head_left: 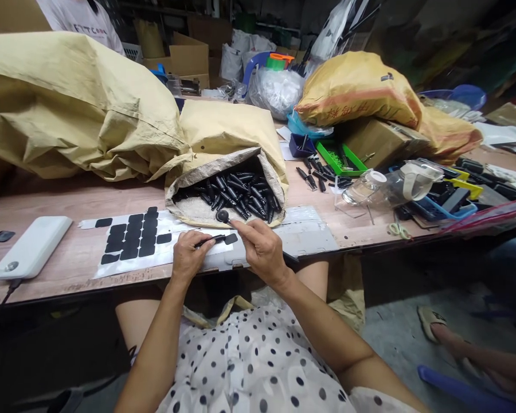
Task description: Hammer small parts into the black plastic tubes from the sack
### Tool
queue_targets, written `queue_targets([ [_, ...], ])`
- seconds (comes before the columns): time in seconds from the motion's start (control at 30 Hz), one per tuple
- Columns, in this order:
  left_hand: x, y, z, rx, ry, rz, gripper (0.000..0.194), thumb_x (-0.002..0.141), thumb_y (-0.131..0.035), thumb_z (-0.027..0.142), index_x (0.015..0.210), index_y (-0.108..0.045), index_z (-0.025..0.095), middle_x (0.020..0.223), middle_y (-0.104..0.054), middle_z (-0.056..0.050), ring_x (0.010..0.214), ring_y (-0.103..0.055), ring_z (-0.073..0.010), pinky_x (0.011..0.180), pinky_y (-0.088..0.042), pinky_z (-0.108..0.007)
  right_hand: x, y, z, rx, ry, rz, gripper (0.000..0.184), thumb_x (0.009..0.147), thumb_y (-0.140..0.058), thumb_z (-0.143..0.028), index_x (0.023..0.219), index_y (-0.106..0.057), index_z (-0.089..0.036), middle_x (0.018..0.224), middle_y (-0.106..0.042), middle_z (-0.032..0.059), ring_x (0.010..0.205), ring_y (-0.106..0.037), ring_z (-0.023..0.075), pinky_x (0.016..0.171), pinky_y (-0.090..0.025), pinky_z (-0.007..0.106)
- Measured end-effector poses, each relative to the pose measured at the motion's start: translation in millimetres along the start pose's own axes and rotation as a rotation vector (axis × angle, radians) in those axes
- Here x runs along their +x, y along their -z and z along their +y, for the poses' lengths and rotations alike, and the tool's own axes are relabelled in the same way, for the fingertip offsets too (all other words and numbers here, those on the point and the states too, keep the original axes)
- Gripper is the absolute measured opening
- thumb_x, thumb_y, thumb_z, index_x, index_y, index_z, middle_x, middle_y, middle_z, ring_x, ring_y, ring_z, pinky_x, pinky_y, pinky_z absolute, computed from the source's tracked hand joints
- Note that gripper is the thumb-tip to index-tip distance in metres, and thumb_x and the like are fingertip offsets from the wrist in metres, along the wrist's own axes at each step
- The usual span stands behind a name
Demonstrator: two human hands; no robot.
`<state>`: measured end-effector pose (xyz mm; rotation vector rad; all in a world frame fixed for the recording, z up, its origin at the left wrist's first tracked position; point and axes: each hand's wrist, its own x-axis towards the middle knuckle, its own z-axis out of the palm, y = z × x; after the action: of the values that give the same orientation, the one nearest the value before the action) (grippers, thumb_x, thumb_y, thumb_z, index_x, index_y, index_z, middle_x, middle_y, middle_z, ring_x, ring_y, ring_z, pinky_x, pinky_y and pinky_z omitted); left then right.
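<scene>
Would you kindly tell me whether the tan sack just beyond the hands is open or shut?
Open: the tan sack has its mouth gaping toward the camera, showing many black pieces heaped inside.

The left hand (188,253) covers part of the black piece (217,238) it holds, the right hand (264,246) hides much of a round-headed tool (222,216), and the open sack (230,123) conceals how deep its black parts (245,195) lie. The left edge cuts off the big sack (81,103), the top edge a person (83,26), the right edge a leg (477,353). Green bits (335,158) are too small to identify.
</scene>
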<state>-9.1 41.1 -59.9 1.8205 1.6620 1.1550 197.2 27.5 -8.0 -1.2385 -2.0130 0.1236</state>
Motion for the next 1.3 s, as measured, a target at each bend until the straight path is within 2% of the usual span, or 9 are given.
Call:
queue_targets([
  [0.07,1,-0.7,-1,0.006,0.006,-0.001,0.01,0.079,-0.072,0.033,0.08,-0.08,0.029,0.084,-0.078,0.0,0.086,-0.066,-0.0218,0.081,-0.054,-0.034,-4,-3,1,-0.023,0.033,0.016,0.044,0.101,-0.045,-0.012,0.131,-0.071,-0.03,0.088,-0.065,0.0036,0.084,-0.061,0.0154,0.081,-0.051,0.025],
  [0.2,1,-1.4,1,0.001,0.028,0.002,0.009,0.077,-0.072,0.031,0.078,-0.081,0.029,0.082,-0.077,0.0,0.085,-0.066,-0.0217,0.079,-0.054,-0.033,-17,-17,11,-0.134,0.027,-0.118,0.043,0.094,-0.05,-0.007,0.118,-0.078,-0.029,0.08,-0.064,0.0028,0.074,-0.059,0.0155,0.068,-0.049,0.023],
  [0.33,1,0.0,4,0.001,0.041,-0.009,0.011,0.077,-0.071,0.03,0.079,-0.081,0.029,0.083,-0.078,0.0,0.086,-0.066,-0.0222,0.08,-0.054,-0.034,-17,-17,16,-0.044,-0.116,-0.148,0.041,0.097,-0.05,-0.012,0.126,-0.074,-0.029,0.086,-0.068,0.003,0.083,-0.064,0.0154,0.075,-0.052,0.022],
  [0.57,1,1.8,6,0.012,0.059,-0.015,0.013,0.079,-0.068,0.034,0.079,-0.081,0.029,0.083,-0.077,-0.001,0.086,-0.066,-0.0227,0.081,-0.054,-0.035,-6,-5,10,0.148,-0.201,-0.109,0.039,0.101,-0.047,-0.018,0.129,-0.072,-0.031,0.102,-0.074,0.0043,0.097,-0.069,0.0167,0.088,-0.056,0.026],
  [0.67,1,2.1,7,0.023,0.046,-0.015,0.013,0.08,-0.068,0.033,0.079,-0.081,0.028,0.082,-0.077,-0.001,0.085,-0.065,-0.0221,0.081,-0.053,-0.035,-9,-7,6,0.104,-0.165,-0.13,0.041,0.101,-0.047,-0.017,0.132,-0.07,-0.031,0.096,-0.072,0.0041,0.094,-0.067,0.0162,0.085,-0.055,0.024],
  [0.83,0,2.2,8,0.009,0.038,-0.006,0.014,0.08,-0.067,0.032,0.079,-0.08,0.028,0.081,-0.076,-0.002,0.083,-0.065,-0.0217,0.079,-0.052,-0.034,-12,-13,7,-0.014,-0.153,-0.258,0.041,0.098,-0.051,-0.015,0.125,-0.074,-0.034,0.088,-0.069,0.002,0.084,-0.066,0.0151,0.075,-0.051,0.02],
  [1.03,1,0.5,6,-0.004,0.095,0.002,0.016,0.082,-0.066,0.035,0.079,-0.081,0.029,0.081,-0.075,-0.001,0.085,-0.064,-0.0222,0.081,-0.053,-0.035,-1,-16,33,-0.001,-0.267,-0.11,0.037,0.1,-0.049,-0.019,0.124,-0.074,-0.031,0.097,-0.073,0.0025,0.093,-0.068,0.0167,0.082,-0.053,0.024],
  [1.17,0,-1.5,4,0.029,0.096,0.012,0.019,0.085,-0.064,0.037,0.078,-0.08,0.029,0.081,-0.074,-0.002,0.086,-0.063,-0.0225,0.082,-0.053,-0.035,-1,-22,44,-0.108,-0.336,-0.142,0.037,0.097,-0.053,-0.018,0.123,-0.075,-0.032,0.094,-0.072,0.0023,0.09,-0.067,0.0181,0.079,-0.053,0.025],
  [1.3,-2,-3.2,2,0.069,0.06,0.021,0.023,0.088,-0.06,0.037,0.08,-0.079,0.028,0.083,-0.072,-0.003,0.085,-0.062,-0.0227,0.084,-0.052,-0.036,-3,-27,47,-0.149,-0.334,-0.15,0.039,0.096,-0.053,-0.017,0.124,-0.074,-0.033,0.097,-0.074,0.0029,0.091,-0.068,0.0187,0.079,-0.053,0.025],
])
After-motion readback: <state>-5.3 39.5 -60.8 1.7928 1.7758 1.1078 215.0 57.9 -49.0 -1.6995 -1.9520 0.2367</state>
